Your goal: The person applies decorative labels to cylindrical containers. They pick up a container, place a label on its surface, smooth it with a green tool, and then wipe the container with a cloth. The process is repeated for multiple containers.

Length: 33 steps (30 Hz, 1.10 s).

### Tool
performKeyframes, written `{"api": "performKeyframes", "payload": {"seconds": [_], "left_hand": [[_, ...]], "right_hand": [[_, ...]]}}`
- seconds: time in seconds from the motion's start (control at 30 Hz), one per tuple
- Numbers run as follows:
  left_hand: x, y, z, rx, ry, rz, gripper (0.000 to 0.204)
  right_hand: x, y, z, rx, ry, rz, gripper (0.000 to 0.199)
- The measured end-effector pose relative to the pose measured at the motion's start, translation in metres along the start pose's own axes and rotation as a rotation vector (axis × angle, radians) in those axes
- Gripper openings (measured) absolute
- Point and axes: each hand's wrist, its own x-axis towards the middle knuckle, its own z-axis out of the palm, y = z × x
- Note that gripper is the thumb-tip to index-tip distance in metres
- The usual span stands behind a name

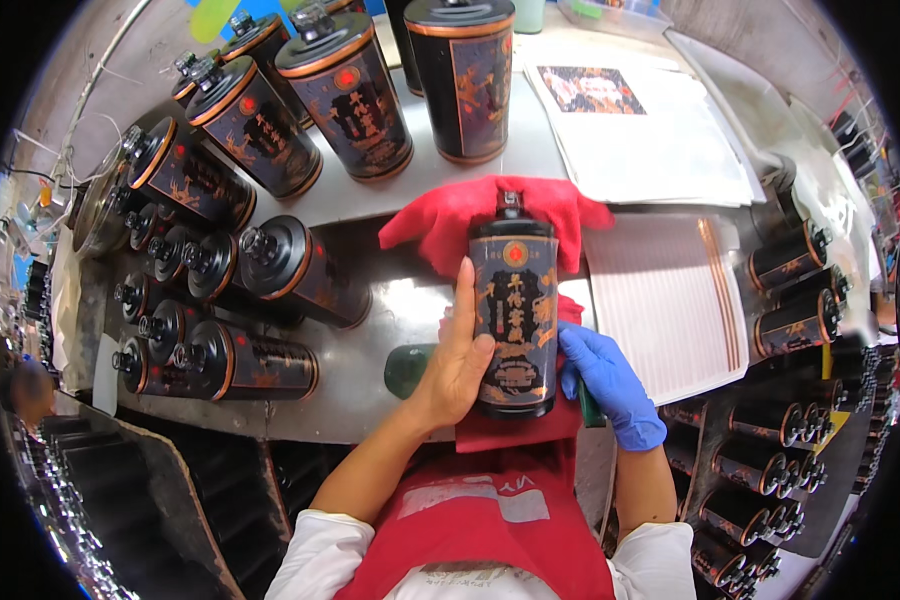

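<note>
A black decorated bottle (515, 315) with copper-coloured lettering, a red round emblem and a clear stopper lies tilted in front of me. My bare left hand (457, 360) is wrapped along its left side, with the thumb on the front. My right hand (610, 380), in a blue glove, is closed at the bottle's lower right. A dark green piece (591, 402) pokes out from under these gloved fingers; its kind is unclear. Behind and beneath the bottle spreads a red cloth (435, 232). Another dark green object (408, 368) rests on the metal table beside my left wrist.
Several similar bottles (345, 95) stand at the far left, and more (295, 265) crowd the left side of the metal table (400, 300). To the right are a striped cloth (660, 300) and white sheets (660, 150). Racked bottles (755, 465) fill the lower right.
</note>
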Motion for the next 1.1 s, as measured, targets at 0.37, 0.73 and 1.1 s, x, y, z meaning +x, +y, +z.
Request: {"api": "performKeyframes", "payload": {"seconds": [0.37, 0.73, 1.1], "left_hand": [[0.019, 0.005, 0.003, -0.172, 0.106, -0.009, 0.065], [0.038, -0.023, 0.005, -0.288, 0.299, -0.260, 0.043], [0.048, -0.002, -0.002, -0.884, 0.292, -0.363, 0.041]], "right_hand": [[0.056, -0.033, 0.007, 0.025, 0.092, 0.009, 0.064], [0.079, -0.035, -0.001, 0.109, 0.006, 0.046, 0.048], [0.084, -0.041, -0.017, -0.133, -0.082, 0.196, 0.058]]}}
